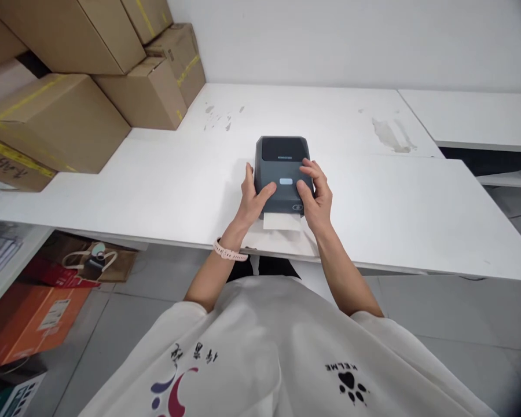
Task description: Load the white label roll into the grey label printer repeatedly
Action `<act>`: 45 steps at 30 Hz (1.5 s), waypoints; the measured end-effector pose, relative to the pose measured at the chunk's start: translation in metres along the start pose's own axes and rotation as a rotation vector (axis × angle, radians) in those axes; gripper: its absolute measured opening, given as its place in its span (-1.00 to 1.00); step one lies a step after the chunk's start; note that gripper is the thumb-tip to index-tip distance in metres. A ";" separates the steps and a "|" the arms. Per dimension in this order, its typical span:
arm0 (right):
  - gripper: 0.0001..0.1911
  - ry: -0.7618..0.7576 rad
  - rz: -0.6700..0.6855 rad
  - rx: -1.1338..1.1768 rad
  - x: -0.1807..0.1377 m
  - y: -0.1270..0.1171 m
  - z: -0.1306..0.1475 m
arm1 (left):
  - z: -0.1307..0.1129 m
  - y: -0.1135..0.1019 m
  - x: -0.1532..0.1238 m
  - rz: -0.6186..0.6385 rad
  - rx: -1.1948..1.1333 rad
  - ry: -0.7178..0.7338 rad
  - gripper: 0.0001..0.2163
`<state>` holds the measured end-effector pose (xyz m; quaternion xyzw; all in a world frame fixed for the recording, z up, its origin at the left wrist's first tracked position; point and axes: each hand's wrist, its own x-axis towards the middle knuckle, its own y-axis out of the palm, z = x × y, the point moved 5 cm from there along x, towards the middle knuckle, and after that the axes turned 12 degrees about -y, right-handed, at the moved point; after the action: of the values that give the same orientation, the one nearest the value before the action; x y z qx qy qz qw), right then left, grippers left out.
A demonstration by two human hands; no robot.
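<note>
A dark grey label printer [282, 200] sits on the white table, with a black panel at its far end and a light rectangular button in the middle of its top. White label paper [282, 221] sticks out of its near side. My left hand [254, 200] grips the printer's left side, thumb on the top and the other fingers mostly hidden along the edge. On the right side my right hand [318, 197] holds it, thumb on the top near the button and fingers bent over the right edge.
Cardboard boxes [61, 116] with yellow tape are stacked on the left of the white table [373, 202]. A white wall [351, 40] stands behind. Below on the left are an orange box [35, 318] and a brown paper bag [124, 263]. A shelf [510, 176] is at the right.
</note>
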<state>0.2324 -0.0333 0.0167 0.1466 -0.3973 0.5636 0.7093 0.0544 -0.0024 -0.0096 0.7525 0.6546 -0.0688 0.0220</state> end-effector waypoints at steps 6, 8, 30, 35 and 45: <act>-0.65 0.008 -0.030 0.009 -0.004 0.001 0.005 | 0.005 -0.017 -0.048 -0.418 0.121 0.074 -0.42; -0.66 0.027 -0.035 0.009 -0.004 0.001 0.005 | 0.016 -0.019 -0.070 -0.464 0.122 -0.008 -0.57; -0.53 -0.073 0.207 -0.400 -0.026 -0.003 0.017 | 0.000 -0.020 -0.066 -0.284 0.144 0.044 -0.53; -0.33 0.153 0.079 -0.206 -0.067 -0.005 0.000 | 0.010 -0.007 -0.065 -0.164 0.236 0.030 -0.37; -0.31 0.041 0.072 -0.176 0.020 -0.016 0.013 | -0.056 -0.032 -0.015 -0.147 0.099 0.242 -0.48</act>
<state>0.2432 -0.0333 0.0436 0.0578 -0.4356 0.5545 0.7067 0.0249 -0.0053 0.0500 0.7054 0.7017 -0.0112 -0.0992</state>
